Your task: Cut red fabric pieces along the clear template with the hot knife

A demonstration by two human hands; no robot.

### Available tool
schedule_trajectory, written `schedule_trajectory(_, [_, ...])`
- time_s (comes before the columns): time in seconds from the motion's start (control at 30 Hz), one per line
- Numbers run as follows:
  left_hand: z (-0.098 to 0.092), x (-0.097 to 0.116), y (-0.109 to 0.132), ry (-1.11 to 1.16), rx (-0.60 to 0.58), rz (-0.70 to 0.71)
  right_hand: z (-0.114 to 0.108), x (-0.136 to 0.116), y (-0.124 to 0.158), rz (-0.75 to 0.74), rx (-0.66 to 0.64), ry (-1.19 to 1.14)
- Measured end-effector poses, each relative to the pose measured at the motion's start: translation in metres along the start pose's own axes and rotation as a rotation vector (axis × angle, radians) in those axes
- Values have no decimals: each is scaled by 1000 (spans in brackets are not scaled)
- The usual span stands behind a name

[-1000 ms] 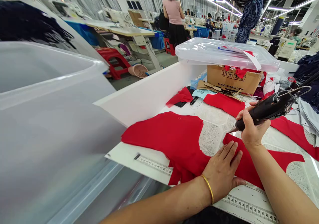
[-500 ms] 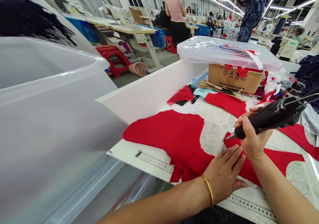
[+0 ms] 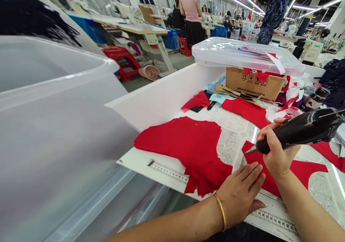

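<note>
My left hand (image 3: 241, 193) lies flat with fingers stretched out, pressing a red fabric piece (image 3: 272, 173) onto the white table near a printed ruler strip (image 3: 275, 220). My right hand (image 3: 275, 150) is wrapped round a black hand tool (image 3: 299, 130) whose metal tip touches the upper left edge of that fabric. A larger red fabric piece (image 3: 188, 145) lies to the left of my hands. A gold bangle sits on my left wrist.
A big translucent plastic bin (image 3: 54, 134) fills the left. A cardboard box (image 3: 254, 84) under a clear plastic lid (image 3: 242, 55) stands at the back with red scraps. Dark fabric (image 3: 332, 80) is piled at right. People stand by sewing tables (image 3: 140, 30) far behind.
My right hand and the tool have sunk slightly towards the fabric, the tool's rear swinging down. My left hand has slid a little nearer to me along the red piece.
</note>
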State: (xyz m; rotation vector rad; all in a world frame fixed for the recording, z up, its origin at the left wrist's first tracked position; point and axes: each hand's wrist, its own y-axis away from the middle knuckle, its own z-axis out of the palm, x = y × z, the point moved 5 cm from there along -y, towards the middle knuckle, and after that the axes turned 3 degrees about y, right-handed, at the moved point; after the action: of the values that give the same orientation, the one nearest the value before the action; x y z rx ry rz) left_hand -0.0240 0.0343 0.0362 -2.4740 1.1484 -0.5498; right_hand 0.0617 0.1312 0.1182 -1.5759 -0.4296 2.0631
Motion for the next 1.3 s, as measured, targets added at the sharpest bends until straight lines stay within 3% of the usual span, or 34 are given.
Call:
schedule_trajectory(0.4, [-28,9,16,31,198,-17,-7,-11,10,-15,-21,45])
schedule_trajectory(0.77, [-36,9,19,77,313,-72,-20,-24,26,13,-59,32])
schedule_trajectory(1.13, [-37,10,20,99,275,-49,-21,-29,26,-23,-19,61])
schedule_trajectory(1.3, [-37,6,11,58,175,-1,-31,-27,10,-71,11,71])
